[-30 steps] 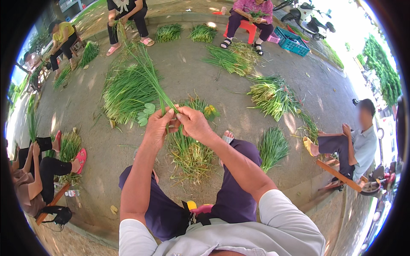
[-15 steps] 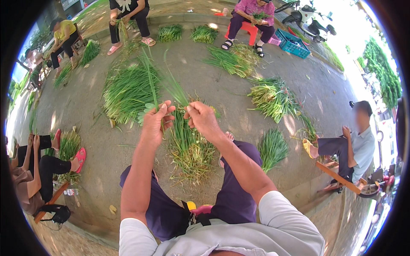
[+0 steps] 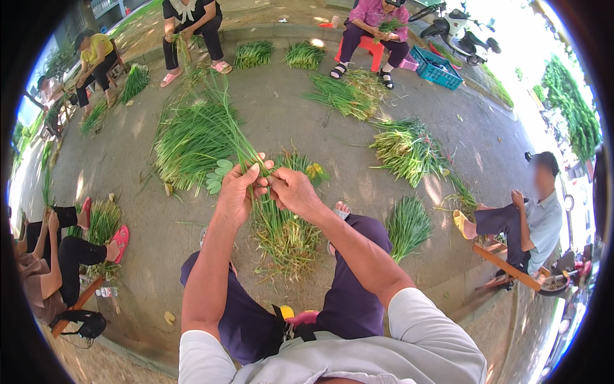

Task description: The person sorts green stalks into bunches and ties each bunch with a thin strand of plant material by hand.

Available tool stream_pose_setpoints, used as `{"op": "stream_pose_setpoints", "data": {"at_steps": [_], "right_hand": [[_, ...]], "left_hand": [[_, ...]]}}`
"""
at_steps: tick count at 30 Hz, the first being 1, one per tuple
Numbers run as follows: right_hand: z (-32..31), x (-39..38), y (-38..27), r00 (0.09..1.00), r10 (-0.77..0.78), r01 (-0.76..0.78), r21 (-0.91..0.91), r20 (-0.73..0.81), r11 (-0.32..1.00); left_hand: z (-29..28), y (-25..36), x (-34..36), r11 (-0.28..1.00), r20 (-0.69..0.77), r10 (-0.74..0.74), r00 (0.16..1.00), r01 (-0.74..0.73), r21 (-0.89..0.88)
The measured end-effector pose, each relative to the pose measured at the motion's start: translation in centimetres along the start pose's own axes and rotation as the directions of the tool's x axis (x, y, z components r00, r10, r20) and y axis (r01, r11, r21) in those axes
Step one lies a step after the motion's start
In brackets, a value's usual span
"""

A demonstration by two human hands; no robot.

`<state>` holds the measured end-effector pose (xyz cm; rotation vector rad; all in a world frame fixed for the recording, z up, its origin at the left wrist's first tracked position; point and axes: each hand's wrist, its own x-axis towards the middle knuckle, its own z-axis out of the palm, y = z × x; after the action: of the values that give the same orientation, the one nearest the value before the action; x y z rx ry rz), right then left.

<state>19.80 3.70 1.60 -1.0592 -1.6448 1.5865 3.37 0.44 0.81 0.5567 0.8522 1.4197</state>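
My left hand is closed around a few long green chive stalks, whose leaves point away from me, up and to the left. My right hand meets it, its thumb and fingers pinched on the same stalks near their lower part. Beneath both hands, between my feet, lies a loose heap of chives with yellowed stems and scraps. A larger green pile of chives spreads on the ground beyond my left hand. Green rounded leaves and a yellow flower show beside my hands.
Another bunch of chives lies beside my right knee, with a bigger pile farther off. People sit around on low seats, one on a red stool. A blue-green crate and parked scooter stand far right.
My right hand has moved left to meet my left hand. The stalks it held apart now lie together with those in my left hand.
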Motion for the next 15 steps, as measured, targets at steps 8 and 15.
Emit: {"op": "stream_pose_setpoints", "data": {"at_steps": [8, 15], "right_hand": [[-0.8, 0.4, 1.9, 0.975, -0.161, 0.213, -0.423, 0.156, 0.881], [-1.2, -0.3, 4.0, 0.971, -0.167, 0.241, -0.741, 0.174, 0.627]], "left_hand": [[-1.3, -0.2, 0.8, 0.999, -0.105, 0.031, 0.994, -0.033, -0.015], [-2.9, 1.5, 0.9, 0.991, -0.183, 0.109, 0.977, -0.122, -0.059]]}}
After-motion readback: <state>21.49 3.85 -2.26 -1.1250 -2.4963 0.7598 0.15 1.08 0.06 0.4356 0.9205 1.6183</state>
